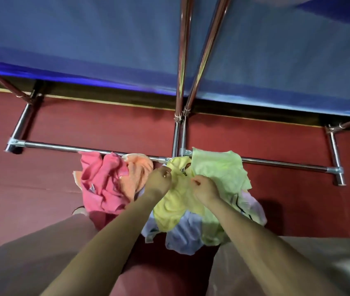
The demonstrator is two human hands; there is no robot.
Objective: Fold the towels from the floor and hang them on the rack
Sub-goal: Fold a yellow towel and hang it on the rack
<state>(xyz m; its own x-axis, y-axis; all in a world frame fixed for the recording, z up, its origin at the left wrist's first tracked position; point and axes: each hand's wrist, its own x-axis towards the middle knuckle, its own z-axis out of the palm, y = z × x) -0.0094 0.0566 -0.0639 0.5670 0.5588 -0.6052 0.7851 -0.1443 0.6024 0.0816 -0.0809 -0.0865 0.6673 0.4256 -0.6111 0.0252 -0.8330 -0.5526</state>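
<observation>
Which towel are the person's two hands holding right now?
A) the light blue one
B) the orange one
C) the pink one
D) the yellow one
D: both the left hand and the right hand pinch the yellow towel in the middle of the pile, while the pink towel and orange towel lie untouched to the left.

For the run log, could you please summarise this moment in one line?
step: pick up | left hand: grips yellow towel | right hand: grips yellow towel | rack: bare
</observation>
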